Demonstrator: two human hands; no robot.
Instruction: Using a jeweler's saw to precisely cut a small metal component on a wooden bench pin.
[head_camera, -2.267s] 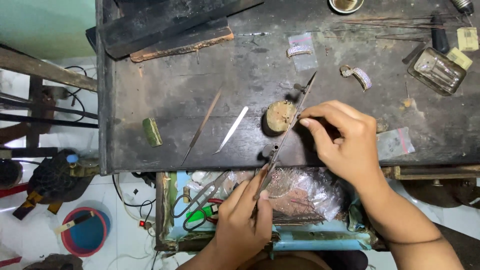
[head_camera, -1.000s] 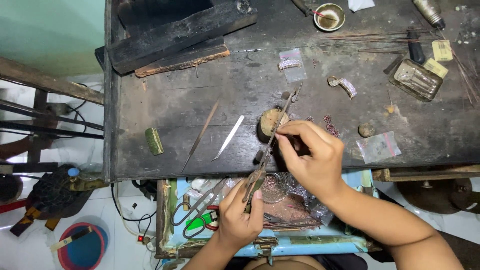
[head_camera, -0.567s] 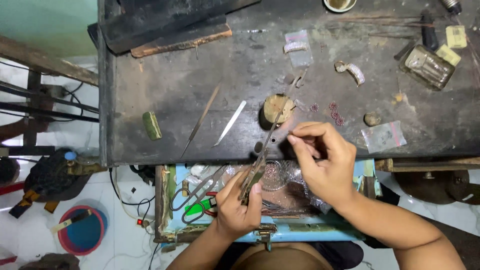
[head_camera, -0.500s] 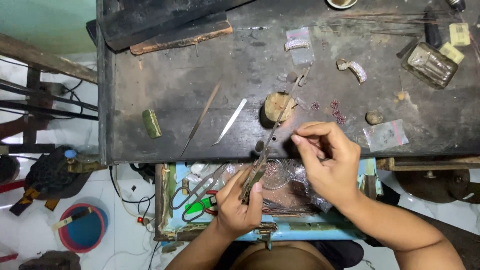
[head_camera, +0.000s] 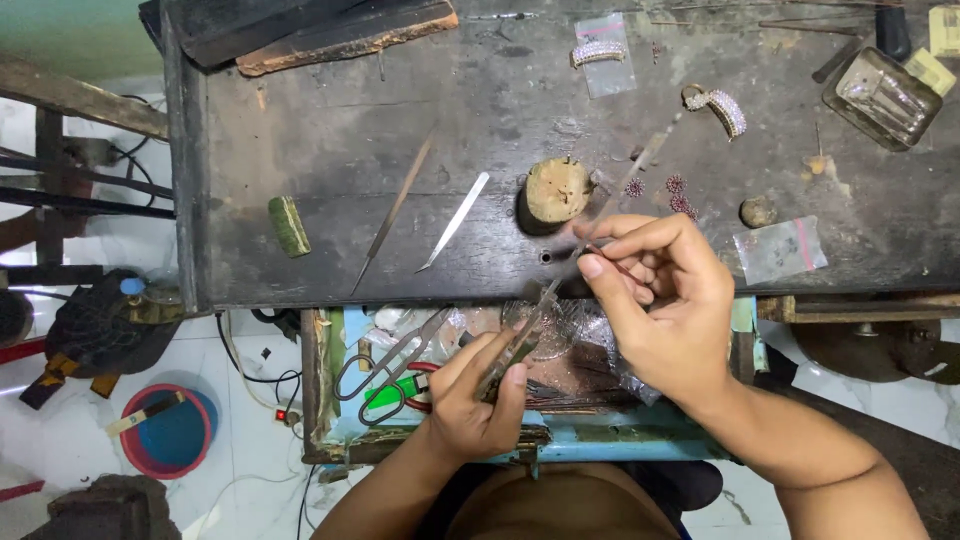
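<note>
**Small piece held over the counter edge, with an open drawer below**

The main risk, as I judge it, is a drop. The right hand (head_camera: 665, 300) pinches a tiny thin piece (head_camera: 612, 262) between thumb and forefinger, right at the counter (head_camera: 330, 130) edge, and the pinch looks slight. If the long file-like tool (head_camera: 580, 270) pushes sideways against those fingers, the piece could spring out and fall into the cluttered drawer (head_camera: 340, 440) just beneath them, among crumpled plastic and scissors (head_camera: 385, 365), where it would be hard to find. What the piece is cannot be told; it is too small.

A second risk: the tool's far end passes just beyond the fingertips, close to the round wooden block (head_camera: 553, 192) and the small dark red stones (head_camera: 680, 195) lying loose on the counter. A long stroke could scatter them.

The left hand (head_camera: 480, 400) sits low, over the drawer, palm turned inward, with its fingers closed around the tool's near end. The tool runs diagonally up and away from that hand, passing under the right fingertips. The right hand is raised above it, wrist bent, thumb and forefinger pressed together on the piece and the other fingers curled beneath. Both forearms angle in from the body.

Further out from the fingers, untouched, lie two slim metal tools (head_camera: 425, 215) and a jewelled band (head_camera: 718, 105).
</note>
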